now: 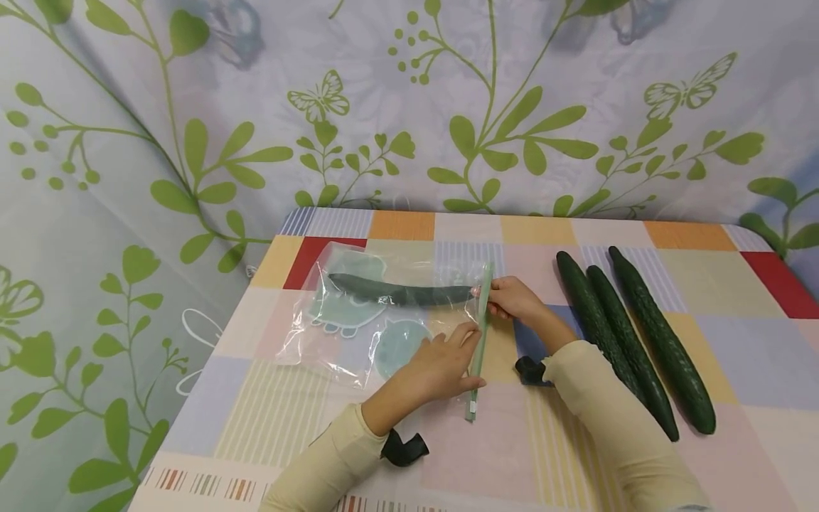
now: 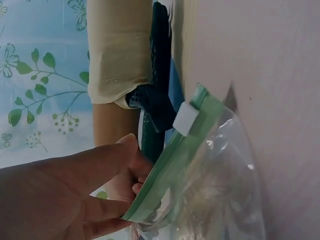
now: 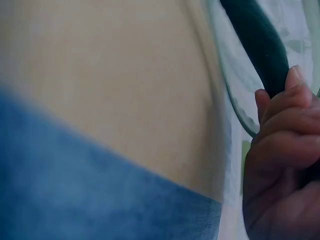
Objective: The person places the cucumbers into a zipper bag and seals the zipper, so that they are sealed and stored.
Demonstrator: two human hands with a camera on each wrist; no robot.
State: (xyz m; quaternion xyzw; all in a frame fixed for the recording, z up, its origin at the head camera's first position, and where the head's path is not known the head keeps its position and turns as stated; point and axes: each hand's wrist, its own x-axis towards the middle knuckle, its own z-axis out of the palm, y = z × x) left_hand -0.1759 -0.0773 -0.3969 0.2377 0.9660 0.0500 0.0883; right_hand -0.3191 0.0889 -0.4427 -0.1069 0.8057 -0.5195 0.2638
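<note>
A clear slider bag (image 1: 307, 348) with pale green printed shapes lies flat on the table. Its green zip strip (image 1: 481, 355) faces right, and the white slider (image 2: 185, 119) sits at its near end. One dark green cucumber (image 1: 403, 293) lies mostly inside, its right end at the bag's mouth. My right hand (image 1: 517, 302) grips that end; in the right wrist view its fingers (image 3: 285, 135) are curled round the cucumber. My left hand (image 1: 444, 363) holds the bag's edge at the strip, thumb extended past it. The left wrist view shows its fingers (image 2: 107, 210) against the strip.
Several more cucumbers lie to the right, among them a long one (image 1: 662, 341), partly behind my right sleeve (image 1: 614, 419). Black straps (image 1: 404, 449) hang at both wrists. A patchwork tablecloth (image 1: 269, 405) covers the table, and a leaf-patterned curtain (image 1: 384, 107) hangs behind it.
</note>
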